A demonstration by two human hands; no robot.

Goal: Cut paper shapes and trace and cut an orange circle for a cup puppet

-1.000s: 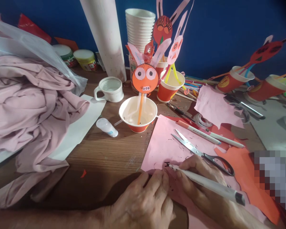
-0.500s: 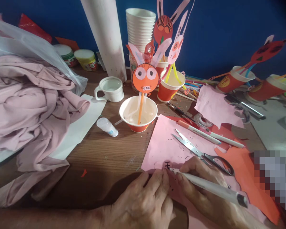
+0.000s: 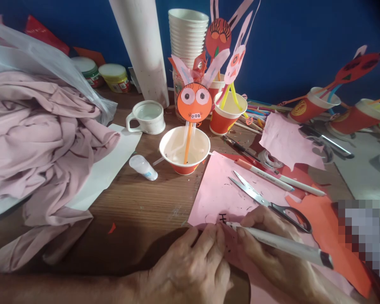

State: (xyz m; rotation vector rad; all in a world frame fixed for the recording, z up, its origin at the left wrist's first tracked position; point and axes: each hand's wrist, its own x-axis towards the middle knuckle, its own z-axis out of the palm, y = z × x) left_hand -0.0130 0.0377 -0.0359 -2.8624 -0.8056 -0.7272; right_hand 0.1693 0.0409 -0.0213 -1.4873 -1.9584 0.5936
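My right hand (image 3: 272,249) is closed around a white marker (image 3: 285,242) with a dark end, its tip down by black strokes on the pink paper (image 3: 209,185). My left hand (image 3: 193,261) is beside it, fingers curled and pressed together, their tips on the paper's lower edge. Faint curved outlines show around the strokes; whether they belong to a separate small piece I cannot tell. Just above my right hand lie scissors (image 3: 256,192), blades slightly apart. A paper cup with an orange, big-eyed paper face (image 3: 194,101) on straws stands beyond the paper.
Behind stand a white mug (image 3: 148,118), stacked white cups (image 3: 188,38) and more red cups (image 3: 228,116) bearing paper figures. A small glue bottle (image 3: 144,167) lies left of the big-eyed figure's cup. Bunched pink cloth (image 3: 44,139) fills the left side. Orange paper (image 3: 329,228) lies right.
The marker has shifted slightly to the right, its tip now a little beside the black strokes. The strokes look slightly longer at the bottom. My left hand stays in place.
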